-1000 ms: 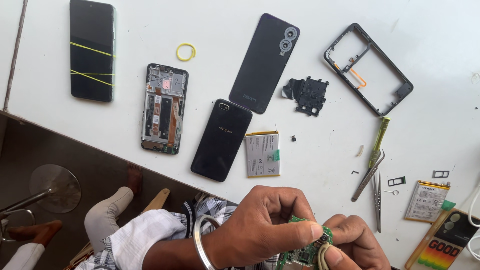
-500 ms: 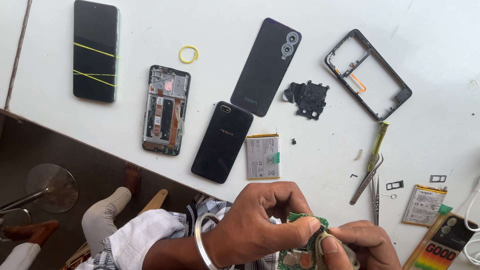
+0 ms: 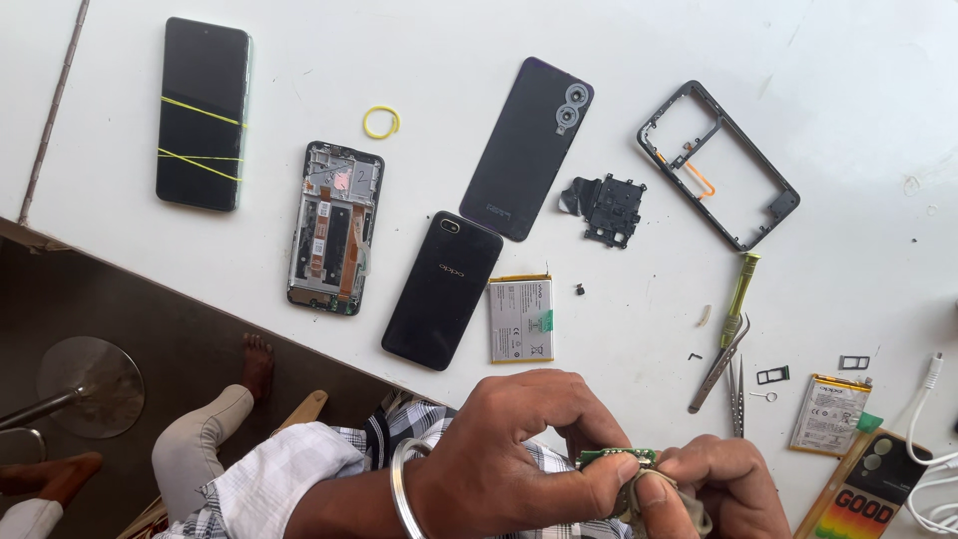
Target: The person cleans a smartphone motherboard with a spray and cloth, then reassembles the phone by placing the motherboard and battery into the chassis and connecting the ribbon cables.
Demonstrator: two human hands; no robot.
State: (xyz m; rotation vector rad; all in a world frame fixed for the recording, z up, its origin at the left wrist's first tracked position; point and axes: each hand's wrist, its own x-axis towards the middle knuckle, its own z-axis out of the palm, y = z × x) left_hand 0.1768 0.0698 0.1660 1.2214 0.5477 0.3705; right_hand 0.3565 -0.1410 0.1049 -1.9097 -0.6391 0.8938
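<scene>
Both hands meet at the near edge of the worktop point(image 3: 299, 60), low in the view. The left hand point(image 3: 519, 449), a metal bangle point(image 3: 399, 487) on its wrist, is curled with thumb and fingertips pinching a small green circuit board point(image 3: 614, 457). The right hand point(image 3: 723, 484) closes against it from the other side, gripping the same board together with a greyish scrap of cloth point(image 3: 639, 494) — the board sits right between the two sets of fingers, mostly hidden by them.

Just beyond the left hand lies a silver-white phone battery point(image 3: 520, 319), and beside it, further left, a black phone point(image 3: 442, 289) lies back up. Further left again is an opened phone chassis point(image 3: 335, 228) with its insides showing, and well beyond that a dark phone bound with yellow rubber bands point(image 3: 202, 113). A loose yellow rubber band point(image 3: 380, 122) lies far out from the hands.

Straight ahead of the hands, far across the worktop, rests a dark back cover point(image 3: 527, 148) with camera cut-outs, with a small black plastic bracket point(image 3: 609, 208) beside it — and a bare black phone frame point(image 3: 718, 165) off to the right of that.

Just past the right hand lie a green-handled screwdriver point(image 3: 738, 291) and metal tweezers point(image 3: 720, 361), touching each other. To the right of that hand sit two small card trays point(image 3: 773, 375), a second battery point(image 3: 828, 414) and a white cable point(image 3: 923, 399).
</scene>
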